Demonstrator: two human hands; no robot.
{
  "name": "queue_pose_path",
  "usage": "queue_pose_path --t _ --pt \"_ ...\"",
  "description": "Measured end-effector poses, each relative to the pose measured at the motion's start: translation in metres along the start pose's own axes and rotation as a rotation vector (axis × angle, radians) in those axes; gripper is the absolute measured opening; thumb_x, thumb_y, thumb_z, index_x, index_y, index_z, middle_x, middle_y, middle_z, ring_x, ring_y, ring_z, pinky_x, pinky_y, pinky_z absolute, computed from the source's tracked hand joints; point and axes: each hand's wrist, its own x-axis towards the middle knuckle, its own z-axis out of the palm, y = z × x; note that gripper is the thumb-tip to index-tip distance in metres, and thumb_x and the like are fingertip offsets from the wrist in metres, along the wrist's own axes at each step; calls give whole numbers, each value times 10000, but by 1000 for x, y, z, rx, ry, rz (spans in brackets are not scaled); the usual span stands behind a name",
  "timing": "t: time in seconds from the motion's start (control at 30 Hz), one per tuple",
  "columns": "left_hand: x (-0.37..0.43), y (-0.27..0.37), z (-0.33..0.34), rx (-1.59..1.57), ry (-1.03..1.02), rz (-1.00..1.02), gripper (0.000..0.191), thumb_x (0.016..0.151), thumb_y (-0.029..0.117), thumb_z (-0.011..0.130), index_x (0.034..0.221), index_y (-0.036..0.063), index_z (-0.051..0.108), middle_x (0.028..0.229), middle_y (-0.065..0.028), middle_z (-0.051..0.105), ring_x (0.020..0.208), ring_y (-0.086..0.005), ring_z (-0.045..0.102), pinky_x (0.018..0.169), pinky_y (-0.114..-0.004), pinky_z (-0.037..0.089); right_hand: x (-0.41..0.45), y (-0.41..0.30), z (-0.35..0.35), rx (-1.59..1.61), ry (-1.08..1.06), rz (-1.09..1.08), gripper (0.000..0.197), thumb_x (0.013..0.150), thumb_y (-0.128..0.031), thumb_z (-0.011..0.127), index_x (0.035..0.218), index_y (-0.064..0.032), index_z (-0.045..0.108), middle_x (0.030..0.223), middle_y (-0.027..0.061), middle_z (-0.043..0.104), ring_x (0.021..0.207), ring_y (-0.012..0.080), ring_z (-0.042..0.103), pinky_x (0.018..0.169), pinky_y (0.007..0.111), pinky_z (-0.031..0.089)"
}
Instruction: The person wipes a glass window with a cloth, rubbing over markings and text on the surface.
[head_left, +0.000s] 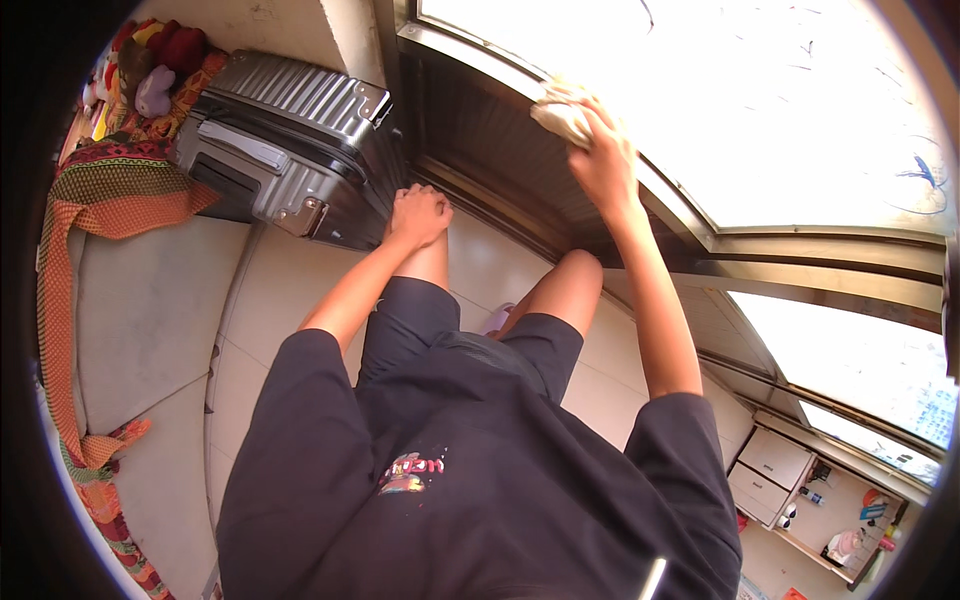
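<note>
My right hand (609, 169) is raised and shut on a crumpled pale cloth (562, 120). The cloth lies against the metal frame (480, 56) at the lower edge of a bright glass pane (720, 112). Under that frame is a dark ribbed panel (480, 124) of the sliding door or window. My left hand (420, 215) rests on my bent left knee with nothing in it, its fingers loosely curved over the knee.
A grey ribbed suitcase (300, 142) stands close to my left hand. Beyond it are plush toys (155, 91) and a grey cushioned seat (150, 292) edged with patterned fabric (135, 180). At lower right, a small cabinet (769, 472) holds several items. Pale tiles (277, 292) cover the floor.
</note>
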Motion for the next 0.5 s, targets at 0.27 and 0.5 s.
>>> queue_pose_path --t 0.27,0.5 --pt "-4 7 2 0 24 60 301 868 399 607 900 161 788 1052 -45 717 1105 -252 617 997 -473 428 -118 49 -98 -354 104 302 390 786 -31 634 1168 34 684 1267 196 670 1138 426 603 1000 471 493" --pt "-3 28 7 -237 88 99 338 876 455 629 816 159 780 1009 -38 744 1091 -257 626 1038 -471 393 -118 60 -94 -283 139 225 357 776 -26 662 1129 -4 712 1235 180 692 1108 417 625 967 457 514"
